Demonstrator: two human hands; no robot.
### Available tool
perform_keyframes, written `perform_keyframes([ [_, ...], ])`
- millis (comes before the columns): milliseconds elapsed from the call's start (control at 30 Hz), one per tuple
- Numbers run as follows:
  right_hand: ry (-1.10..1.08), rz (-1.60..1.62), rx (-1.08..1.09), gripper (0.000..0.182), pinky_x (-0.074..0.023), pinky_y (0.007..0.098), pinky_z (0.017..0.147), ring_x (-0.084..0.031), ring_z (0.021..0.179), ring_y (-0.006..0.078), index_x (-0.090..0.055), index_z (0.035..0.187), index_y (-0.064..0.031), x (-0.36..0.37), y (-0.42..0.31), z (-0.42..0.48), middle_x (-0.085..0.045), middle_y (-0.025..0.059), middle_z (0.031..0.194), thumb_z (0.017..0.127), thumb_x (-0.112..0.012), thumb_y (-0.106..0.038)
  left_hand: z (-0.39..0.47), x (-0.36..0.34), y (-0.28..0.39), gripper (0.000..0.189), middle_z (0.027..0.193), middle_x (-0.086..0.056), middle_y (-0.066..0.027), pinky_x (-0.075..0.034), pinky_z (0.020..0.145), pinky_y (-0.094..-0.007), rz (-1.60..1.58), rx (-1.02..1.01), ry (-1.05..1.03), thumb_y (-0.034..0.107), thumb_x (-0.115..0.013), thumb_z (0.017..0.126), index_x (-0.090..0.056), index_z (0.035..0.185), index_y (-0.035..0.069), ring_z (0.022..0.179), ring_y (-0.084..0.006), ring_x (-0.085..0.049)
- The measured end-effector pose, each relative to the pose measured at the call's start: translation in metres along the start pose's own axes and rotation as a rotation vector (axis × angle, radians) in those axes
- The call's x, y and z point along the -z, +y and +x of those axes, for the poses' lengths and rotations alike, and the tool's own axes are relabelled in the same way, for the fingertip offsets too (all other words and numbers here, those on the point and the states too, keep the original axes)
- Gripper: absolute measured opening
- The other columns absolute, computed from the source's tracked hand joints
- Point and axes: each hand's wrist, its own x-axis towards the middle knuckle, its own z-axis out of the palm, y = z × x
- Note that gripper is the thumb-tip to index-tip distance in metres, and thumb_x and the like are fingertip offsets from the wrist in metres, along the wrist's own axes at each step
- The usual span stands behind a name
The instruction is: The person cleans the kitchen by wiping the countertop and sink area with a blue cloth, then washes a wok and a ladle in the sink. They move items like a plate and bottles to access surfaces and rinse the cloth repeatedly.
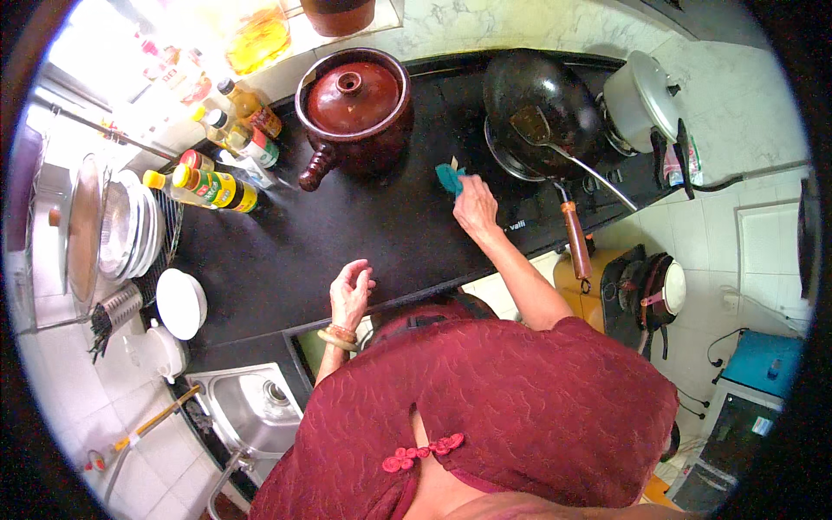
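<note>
My right hand point(476, 207) grips a teal cloth point(450, 179) on the black countertop point(305, 247), close to the left edge of the gas hob. Over the counter's front edge, my left hand point(351, 294) is held with its fingers loosely curled and apart, nothing in them. Beyond both hands stands a brown glazed clay pot point(354, 107) with its lid on and its handle towards me. To the right of the cloth, a dark wok point(546, 84) with a wooden handle point(575, 240) sits on the hob. A metal spatula point(534, 125) rests in the wok.
A pressure cooker point(640, 97) stands at the far right of the hob. Sauce bottles point(214, 188) line the counter's left back, beside a dish rack of plates point(140, 224). White bowls point(182, 304) sit near the steel sink point(247, 403). The spatula and wok handles jut past the front edge.
</note>
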Motion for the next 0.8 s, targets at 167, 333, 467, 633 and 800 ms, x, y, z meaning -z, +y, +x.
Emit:
perform_keyframes([
  [167,0.142,0.682,-0.031,0.036,-0.0480,0.0401,0.094,-0.063,0.102,0.0369,-0.059,0.123,-0.0019,0.027,-0.007,0.023,-0.066,0.0197,0.113,0.088,-0.056,-0.009,0.004,0.000,0.002,0.025,0.102,-0.068,-0.0058,-0.052,0.065,-0.0245,0.053,0.006,-0.010,0.013,-0.061,0.095,-0.063,0.117,0.002,0.076,-0.0105,-0.064],
  [333,0.257,0.068,0.005,0.055,-0.0375,0.0537,0.101,-0.039,0.130,0.0388,-0.044,0.137,-0.0050,0.014,0.003,0.019,-0.040,0.0191,0.144,0.086,-0.062,-0.014,0.006,-0.002,-0.008,0.029,0.104,-0.068,-0.0057,-0.051,0.065,-0.0230,0.091,0.013,-0.059,0.015,-0.060,0.095,-0.060,0.122,0.003,0.078,-0.0112,-0.064],
  [467,0.182,-0.120,0.128,0.059,-0.0252,0.0544,0.109,-0.031,0.137,0.0364,-0.044,0.137,-0.0043,-0.017,-0.021,0.042,-0.035,0.0188,0.148,0.087,-0.065,-0.027,0.007,-0.012,-0.003,0.027,0.104,-0.067,-0.0052,-0.051,0.064,-0.0224,0.129,0.033,-0.114,0.013,-0.060,0.096,-0.060,0.121,0.003,0.077,-0.0106,-0.064],
  [633,0.299,-0.102,0.168,0.034,-0.0387,0.0472,0.095,-0.048,0.118,0.0301,-0.061,0.116,-0.0061,-0.030,0.000,0.055,-0.056,0.0105,0.125,0.082,-0.061,-0.011,0.006,-0.022,0.001,0.027,0.105,-0.067,-0.0053,-0.050,0.065,-0.0227,0.180,-0.016,-0.139,0.012,-0.059,0.096,-0.060,0.121,0.004,0.078,-0.0101,-0.063],
  [800,0.579,0.192,0.418,0.027,-0.0456,0.0423,0.089,-0.056,0.102,0.0333,-0.067,0.101,-0.0036,-0.021,-0.025,0.075,-0.064,0.0120,0.104,0.076,-0.058,0.005,0.003,-0.015,-0.007,0.027,0.105,-0.067,-0.0058,-0.050,0.066,-0.0234,0.217,-0.009,-0.136,0.013,-0.058,0.096,-0.059,0.122,0.004,0.078,-0.0103,-0.063],
])
